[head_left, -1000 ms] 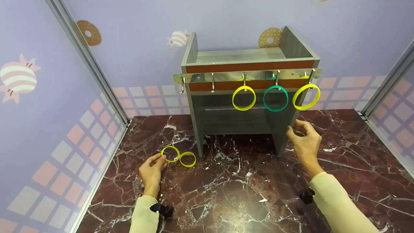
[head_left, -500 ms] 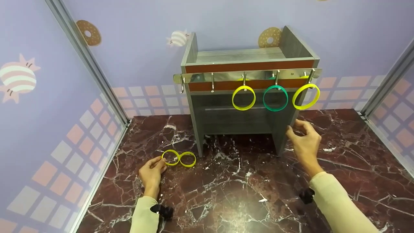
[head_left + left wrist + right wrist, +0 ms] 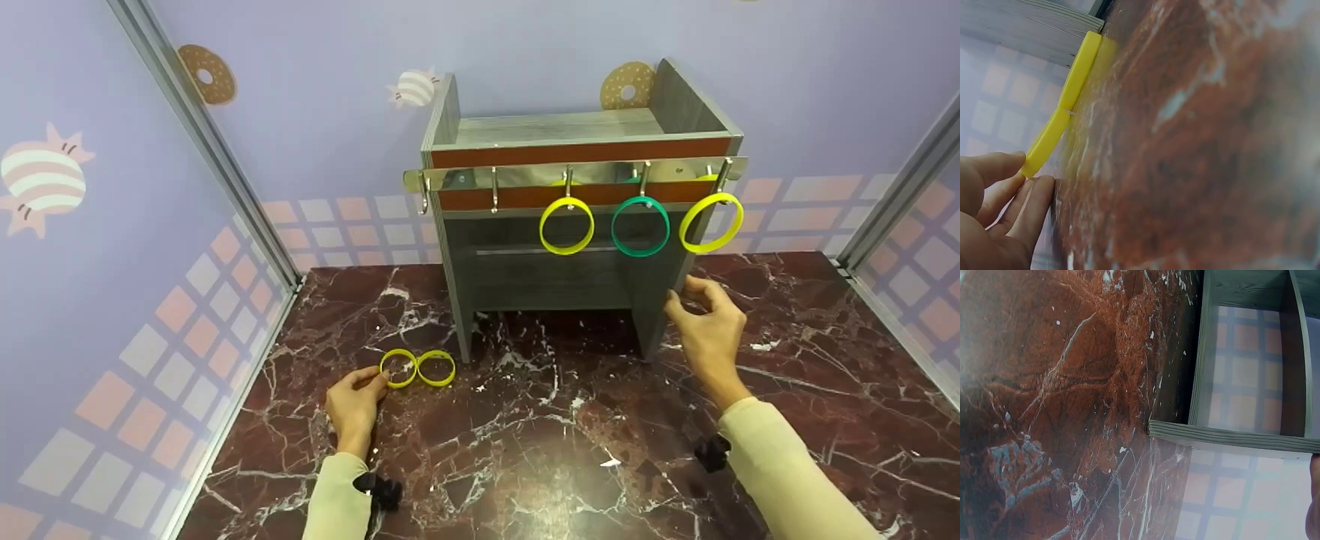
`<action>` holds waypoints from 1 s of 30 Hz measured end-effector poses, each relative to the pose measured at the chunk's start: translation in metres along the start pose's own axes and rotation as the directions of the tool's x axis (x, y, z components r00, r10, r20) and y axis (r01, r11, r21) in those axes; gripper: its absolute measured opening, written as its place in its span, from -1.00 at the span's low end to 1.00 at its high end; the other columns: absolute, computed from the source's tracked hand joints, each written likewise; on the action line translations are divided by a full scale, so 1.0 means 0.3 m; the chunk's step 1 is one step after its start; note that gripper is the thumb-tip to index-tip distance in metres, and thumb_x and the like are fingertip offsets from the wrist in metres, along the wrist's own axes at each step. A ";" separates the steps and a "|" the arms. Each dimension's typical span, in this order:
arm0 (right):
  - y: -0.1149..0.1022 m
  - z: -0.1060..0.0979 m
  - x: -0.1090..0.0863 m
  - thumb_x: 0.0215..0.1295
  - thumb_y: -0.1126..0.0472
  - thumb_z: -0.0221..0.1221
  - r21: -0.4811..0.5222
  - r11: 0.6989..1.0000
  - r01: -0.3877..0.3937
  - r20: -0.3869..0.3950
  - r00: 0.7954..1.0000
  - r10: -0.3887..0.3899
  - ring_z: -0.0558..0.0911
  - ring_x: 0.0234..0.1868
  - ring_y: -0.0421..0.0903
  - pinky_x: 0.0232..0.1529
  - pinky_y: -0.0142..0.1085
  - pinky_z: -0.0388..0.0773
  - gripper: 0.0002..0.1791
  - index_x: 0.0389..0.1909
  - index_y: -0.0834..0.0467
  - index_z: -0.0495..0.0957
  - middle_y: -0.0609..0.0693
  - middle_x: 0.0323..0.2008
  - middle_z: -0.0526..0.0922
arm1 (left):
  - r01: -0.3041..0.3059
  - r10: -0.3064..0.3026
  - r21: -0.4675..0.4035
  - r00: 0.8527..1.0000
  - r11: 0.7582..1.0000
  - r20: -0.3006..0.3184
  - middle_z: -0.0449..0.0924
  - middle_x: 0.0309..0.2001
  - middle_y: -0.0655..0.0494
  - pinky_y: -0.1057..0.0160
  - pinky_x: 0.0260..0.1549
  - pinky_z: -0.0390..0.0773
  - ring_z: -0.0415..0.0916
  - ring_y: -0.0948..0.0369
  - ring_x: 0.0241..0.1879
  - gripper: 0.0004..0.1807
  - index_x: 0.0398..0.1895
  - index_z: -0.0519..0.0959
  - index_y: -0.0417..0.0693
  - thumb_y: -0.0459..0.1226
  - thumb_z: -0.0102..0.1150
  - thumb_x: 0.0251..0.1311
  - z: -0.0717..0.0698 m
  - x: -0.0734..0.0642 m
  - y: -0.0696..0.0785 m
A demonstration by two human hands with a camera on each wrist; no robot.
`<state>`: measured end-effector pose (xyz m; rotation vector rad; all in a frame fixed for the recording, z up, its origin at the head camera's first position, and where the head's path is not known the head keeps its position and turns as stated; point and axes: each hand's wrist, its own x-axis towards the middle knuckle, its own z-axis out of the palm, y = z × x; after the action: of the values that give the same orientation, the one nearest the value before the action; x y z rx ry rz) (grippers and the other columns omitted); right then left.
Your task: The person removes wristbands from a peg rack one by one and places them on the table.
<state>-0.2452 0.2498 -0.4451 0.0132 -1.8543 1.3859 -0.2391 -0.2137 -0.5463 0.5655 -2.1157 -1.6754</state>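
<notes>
My left hand (image 3: 352, 405) is low at the left, its thumb and fingers pinching the near edge of a yellow ring (image 3: 1044, 143). That ring leans slightly up from the tabletop in the left wrist view. A second yellow ring (image 3: 1079, 70) lies end to end with it, beside the left foot of a grey wooden shelf (image 3: 555, 285). On the other side, my right hand (image 3: 709, 330) grips the shelf's right side panel between thumb and fingers. Only a sliver of a finger (image 3: 1314, 495) shows in the right wrist view.
A metal hook rail (image 3: 517, 177) runs across the shelf's front. From its hooks hang a yellow ring (image 3: 566, 252), a green ring (image 3: 640, 254) and another yellow ring (image 3: 705, 250); the two left hooks carry nothing. Patterned walls (image 3: 315, 135) enclose the marbled tabletop (image 3: 510, 450).
The left hand has lowered its yellow ring and shifted it slightly right, so it now lies level with the second ring. The right hand and shelf have stayed in place.
</notes>
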 end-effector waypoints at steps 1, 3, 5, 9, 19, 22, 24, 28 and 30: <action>0.001 0.000 0.001 0.22 0.61 0.32 0.001 1.000 -0.001 -0.001 1.000 0.001 0.69 -0.28 -0.44 -0.24 -0.58 0.62 -0.76 -0.09 0.55 0.67 0.39 -0.21 0.75 | -0.018 0.019 0.059 1.000 0.998 -0.011 0.81 -0.21 -0.17 0.43 -0.32 0.67 0.79 0.13 -0.34 -0.75 -0.09 0.78 -0.35 -0.36 0.50 0.22 0.000 0.000 0.003; 0.003 0.000 0.002 0.21 0.61 0.33 -0.002 1.000 0.000 -0.003 1.000 0.000 0.69 -0.28 -0.45 -0.24 -0.58 0.62 -0.76 -0.09 0.55 0.67 0.38 -0.21 0.75 | -0.050 0.056 0.160 0.998 0.986 -0.033 0.82 -0.23 -0.11 0.34 -0.21 0.63 0.79 0.06 -0.26 -0.74 -0.11 0.80 -0.28 -0.32 0.54 0.18 -0.001 0.000 0.006; 0.005 0.000 0.002 0.21 0.61 0.33 -0.004 1.000 0.002 -0.004 1.000 -0.002 0.69 -0.28 -0.45 -0.24 -0.58 0.62 -0.76 -0.09 0.54 0.67 0.38 -0.21 0.75 | -0.071 0.082 0.203 0.996 0.977 -0.046 0.82 -0.22 -0.09 0.18 -0.09 0.61 0.77 -0.03 -0.17 -0.73 -0.11 0.81 -0.26 -0.30 0.55 0.16 -0.001 0.000 0.008; 0.007 0.000 0.003 0.20 0.61 0.34 -0.005 1.000 0.002 -0.005 1.000 -0.002 0.69 -0.28 -0.44 -0.25 -0.59 0.62 -0.76 -0.09 0.54 0.67 0.37 -0.21 0.76 | -0.087 0.101 0.217 0.993 0.972 -0.054 0.82 -0.19 -0.11 0.02 0.01 0.61 0.77 -0.09 -0.10 -0.73 -0.10 0.81 -0.27 -0.32 0.55 0.15 0.002 -0.002 0.013; 0.011 0.002 0.003 0.21 0.61 0.34 -0.008 1.000 0.015 -0.008 1.000 -0.015 0.69 -0.28 -0.44 -0.26 -0.60 0.61 -0.76 -0.09 0.53 0.67 0.36 -0.21 0.76 | -0.116 0.122 0.123 0.992 0.986 -0.042 0.77 -0.01 -0.23 0.52 -0.24 0.58 0.77 -0.09 -0.02 -0.64 0.06 0.75 -0.29 -0.35 0.51 0.22 0.036 0.001 0.066; 0.012 0.001 0.003 0.21 0.60 0.34 -0.017 1.000 0.015 -0.011 1.000 -0.015 0.69 -0.28 -0.45 -0.26 -0.59 0.61 -0.77 -0.10 0.52 0.68 0.35 -0.22 0.76 | -0.139 0.141 0.070 0.990 0.988 -0.027 0.75 0.02 -0.26 0.59 -0.27 0.55 0.75 -0.11 0.02 -0.63 0.08 0.73 -0.32 -0.36 0.51 0.24 0.054 0.000 0.094; 0.013 0.000 0.003 0.21 0.60 0.34 -0.021 1.000 0.015 -0.012 1.000 -0.015 0.69 -0.27 -0.46 -0.25 -0.58 0.61 -0.77 -0.10 0.52 0.68 0.35 -0.22 0.76 | -0.156 0.157 0.033 0.987 0.987 -0.017 0.74 0.04 -0.27 0.57 -0.25 0.59 0.74 -0.12 0.04 -0.63 0.09 0.73 -0.32 -0.37 0.51 0.24 0.067 -0.001 0.117; 0.013 0.000 0.002 0.20 0.60 0.34 -0.017 1.000 0.015 -0.013 1.000 -0.015 0.69 -0.28 -0.45 -0.24 -0.59 0.61 -0.76 -0.10 0.52 0.68 0.36 -0.23 0.76 | -0.187 0.187 -0.007 0.982 0.982 0.001 0.74 0.05 -0.26 0.52 -0.21 0.63 0.74 -0.12 0.05 -0.63 0.09 0.74 -0.30 -0.36 0.52 0.24 0.090 -0.006 0.161; 0.014 0.000 0.002 0.20 0.61 0.34 -0.012 1.000 0.013 -0.012 1.000 -0.013 0.68 -0.29 -0.45 -0.25 -0.60 0.61 -0.76 -0.09 0.53 0.67 0.37 -0.23 0.75 | -0.200 0.200 -0.021 0.980 0.980 0.014 0.75 0.05 -0.24 0.50 -0.21 0.64 0.74 -0.11 0.05 -0.63 0.10 0.74 -0.27 -0.34 0.52 0.24 0.101 -0.010 0.182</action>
<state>-0.2474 0.2516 -0.4481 0.0108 -1.8490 1.3630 -0.2566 -0.1760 -0.4998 0.3221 -2.0874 -1.5914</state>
